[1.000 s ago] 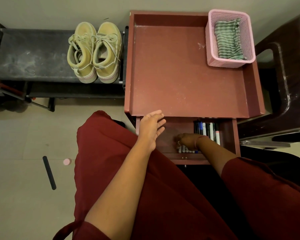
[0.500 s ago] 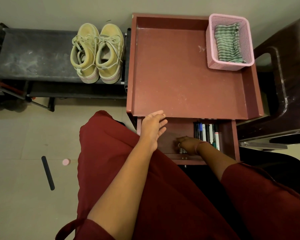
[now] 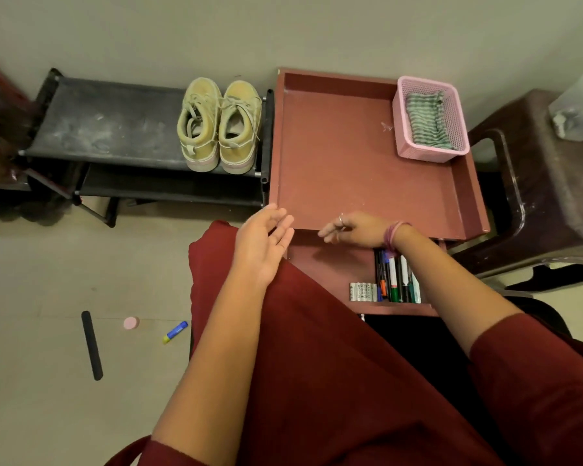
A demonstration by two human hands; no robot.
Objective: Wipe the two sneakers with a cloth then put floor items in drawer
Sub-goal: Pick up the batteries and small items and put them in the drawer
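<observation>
A single head-worn wide-angle view looks steeply down from close above, wall along the frame's top, floor [image 3: 41,381] lower left.

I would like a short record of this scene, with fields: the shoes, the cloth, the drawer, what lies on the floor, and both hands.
sneakers: pair side by side on the black rack
cloth: striped cloth inside the pink basket on the red table
drawer: open drawer, holds markers and batteries
floor items: black strip, pink round piece, blue glue stick
left hand: open, holds nothing
right hand: over the drawer, fingers relaxed, holds nothing
</observation>
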